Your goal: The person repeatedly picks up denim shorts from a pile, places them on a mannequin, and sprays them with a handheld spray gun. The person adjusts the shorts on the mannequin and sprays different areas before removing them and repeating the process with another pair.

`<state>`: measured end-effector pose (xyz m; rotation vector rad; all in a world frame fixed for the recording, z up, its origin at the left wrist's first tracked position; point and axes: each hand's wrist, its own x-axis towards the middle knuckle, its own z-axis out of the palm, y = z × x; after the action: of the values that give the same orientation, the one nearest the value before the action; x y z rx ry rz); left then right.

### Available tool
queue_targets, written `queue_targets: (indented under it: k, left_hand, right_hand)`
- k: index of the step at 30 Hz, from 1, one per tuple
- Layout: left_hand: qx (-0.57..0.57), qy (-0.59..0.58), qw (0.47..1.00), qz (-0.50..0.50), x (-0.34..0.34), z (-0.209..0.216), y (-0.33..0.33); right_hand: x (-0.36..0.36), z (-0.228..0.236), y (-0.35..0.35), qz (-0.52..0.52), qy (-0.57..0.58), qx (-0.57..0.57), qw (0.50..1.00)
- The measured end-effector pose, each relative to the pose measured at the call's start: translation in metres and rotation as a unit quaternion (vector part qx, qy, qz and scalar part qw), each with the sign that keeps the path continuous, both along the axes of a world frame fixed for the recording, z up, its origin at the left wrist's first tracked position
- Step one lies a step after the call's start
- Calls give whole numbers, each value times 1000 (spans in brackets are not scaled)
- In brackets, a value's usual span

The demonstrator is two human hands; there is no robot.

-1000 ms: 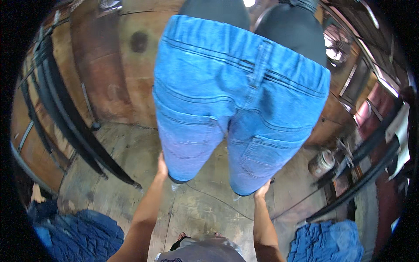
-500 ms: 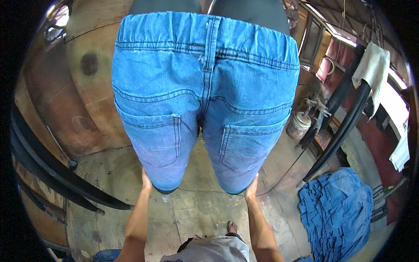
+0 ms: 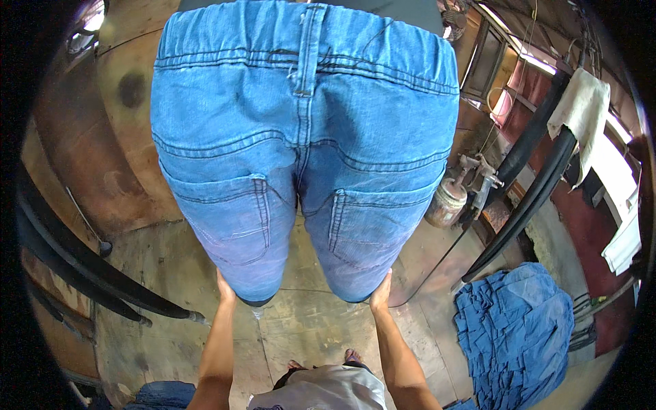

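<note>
A pair of blue jeans [image 3: 225, 113] fills the middle of the view, back side up, with an elastic waistband and two rear pockets. It is stretched over a dark leg-shaped form [image 3: 410, 15], which shows above the waistband and at the leg ends. My left hand [image 3: 225, 288] grips the outer side of the left leg end. On the outer side of the right leg end, my right hand [image 3: 381, 292] holds the fabric likewise. The fingers of both hands are mostly hidden behind the legs.
A spray gun with a stained cup [image 3: 447, 201] hangs close to the jeans' right side, its thin hose trailing low. Black tubes [image 3: 102, 273] stand at left; another dark tube [image 3: 523, 212] at right carries a pale cloth [image 3: 581, 116]. Blue garments [image 3: 516, 335] are heaped at lower right.
The jeans and form now appear a little further left and higher in view. Both hands stay at the leg ends. More blue fabric shows at the lower left.
</note>
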<state>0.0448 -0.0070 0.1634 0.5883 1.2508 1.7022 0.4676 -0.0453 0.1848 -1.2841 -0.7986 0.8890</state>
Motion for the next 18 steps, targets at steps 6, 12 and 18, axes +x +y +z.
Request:
queue_targets:
  k: [6,12,18]
  left_hand:
    - [29,22,999,-10,18,-7,-24]
    - [-112,261,954,93,14,14,-50]
    - [-134,294,945,45,-9,47,-49]
  right_hand:
    - [52,30,0,33,-94,-30,995]
    - [104,38,12,31,-203,-124,971]
    - [121,37,45,118,-111,-124,979]
